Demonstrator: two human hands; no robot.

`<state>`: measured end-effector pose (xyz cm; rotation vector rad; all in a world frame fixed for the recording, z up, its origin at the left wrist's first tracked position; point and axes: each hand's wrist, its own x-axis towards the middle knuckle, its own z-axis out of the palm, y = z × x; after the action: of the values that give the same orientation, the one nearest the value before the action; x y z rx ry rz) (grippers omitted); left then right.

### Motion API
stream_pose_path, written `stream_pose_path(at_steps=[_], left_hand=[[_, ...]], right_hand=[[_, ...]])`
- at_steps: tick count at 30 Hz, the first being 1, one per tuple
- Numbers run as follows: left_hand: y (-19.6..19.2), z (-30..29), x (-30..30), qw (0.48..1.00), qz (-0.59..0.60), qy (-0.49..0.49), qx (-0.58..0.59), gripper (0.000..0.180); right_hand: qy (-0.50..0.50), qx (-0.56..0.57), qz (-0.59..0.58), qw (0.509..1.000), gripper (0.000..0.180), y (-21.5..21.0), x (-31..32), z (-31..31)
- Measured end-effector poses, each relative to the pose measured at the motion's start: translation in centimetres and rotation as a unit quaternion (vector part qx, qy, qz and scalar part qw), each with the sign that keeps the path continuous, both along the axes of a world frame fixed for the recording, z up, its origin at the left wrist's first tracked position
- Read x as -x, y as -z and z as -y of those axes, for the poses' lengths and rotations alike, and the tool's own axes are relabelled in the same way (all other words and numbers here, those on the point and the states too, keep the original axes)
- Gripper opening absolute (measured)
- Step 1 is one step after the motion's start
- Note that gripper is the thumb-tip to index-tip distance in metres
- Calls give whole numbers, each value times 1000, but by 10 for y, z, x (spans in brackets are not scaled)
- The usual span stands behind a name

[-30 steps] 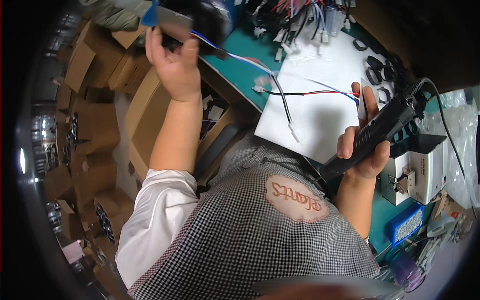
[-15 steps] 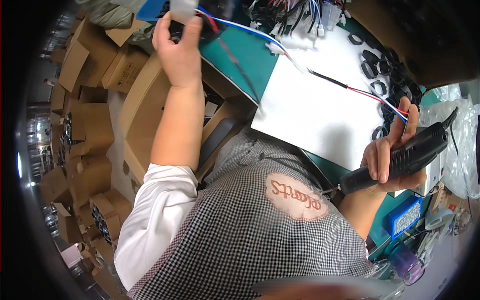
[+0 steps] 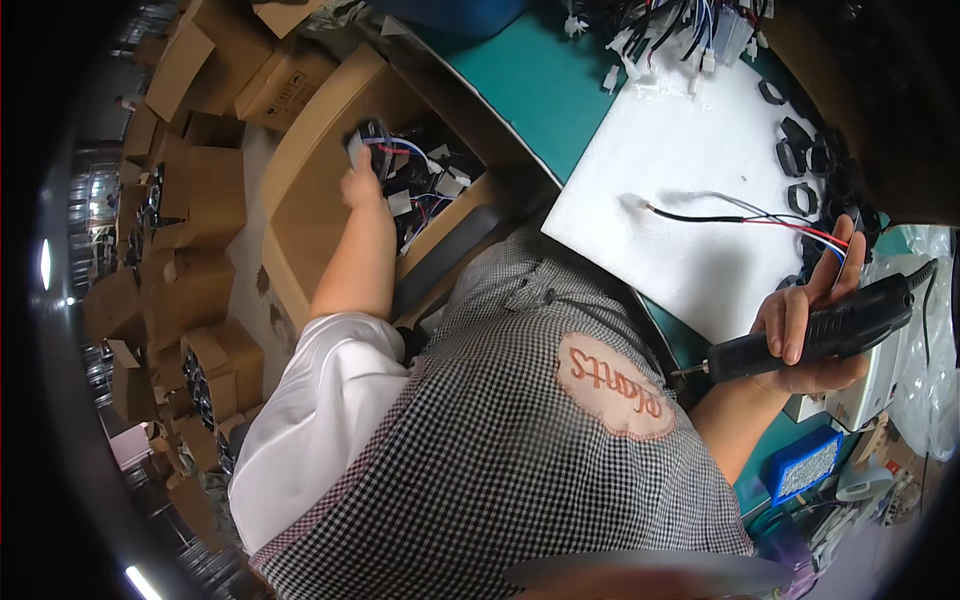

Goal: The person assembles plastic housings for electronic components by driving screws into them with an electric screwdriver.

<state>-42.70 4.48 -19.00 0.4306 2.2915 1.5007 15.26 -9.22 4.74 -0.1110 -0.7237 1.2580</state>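
Observation:
My left hand (image 3: 362,188) reaches over an open cardboard box (image 3: 290,205) beside the table, closed on a small dark-and-grey part with wires (image 3: 373,140); its exact kind is blurred. Inside that box lie several parts with white connectors (image 3: 450,183) and coloured wires. Around a black electric screwdriver (image 3: 820,335) my right hand (image 3: 790,340) is wrapped, the bit aimed left toward my apron. Between its raised fingers runs a black, red, white and blue cable (image 3: 715,219), whose white connector end hangs over a white foam sheet (image 3: 650,250).
Black rings (image 3: 803,198) line the sheet's right side on the green table (image 3: 530,100). A bundle of wires with connectors (image 3: 690,40) lies at the back. At lower right stands a blue tray of screws (image 3: 808,465). More cardboard boxes (image 3: 205,240) fill the left floor.
My left hand has moved from the table's back edge down into the box, carrying the wired part. The right hand keeps the screwdriver and cable; the cable's free end now hangs apart.

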Motion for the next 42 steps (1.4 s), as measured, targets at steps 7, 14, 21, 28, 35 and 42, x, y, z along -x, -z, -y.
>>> stream_pose_path(at_steps=[7, 14, 21, 28, 35, 42], left_hand=[[45, 45, -4, 954, 279, -94, 46, 63], [-41, -23, -47, 982, 33, 104, -154, 37], [-216, -40, -260, 810, -148, 482, -300, 18], [-272, -6, -408, 524, -106, 814, -228, 44], [-254, -19, -473, 394, 71, 915, 47, 38], [-237, -53, -485, 469, -56, 879, -71, 26]], right_hand=[[41, 37, 25, 998, 103, 4, -1, 5], [90, 81, 51, 991, 101, 3, 4, 2], [131, 118, 111, 978, 96, 11, 1, 1], [74, 155, 98, 980, 89, 17, -4, 9], [112, 271, 152, 944, 91, 13, -2, 8], [105, 367, 119, 916, 80, 12, -6, -1]])
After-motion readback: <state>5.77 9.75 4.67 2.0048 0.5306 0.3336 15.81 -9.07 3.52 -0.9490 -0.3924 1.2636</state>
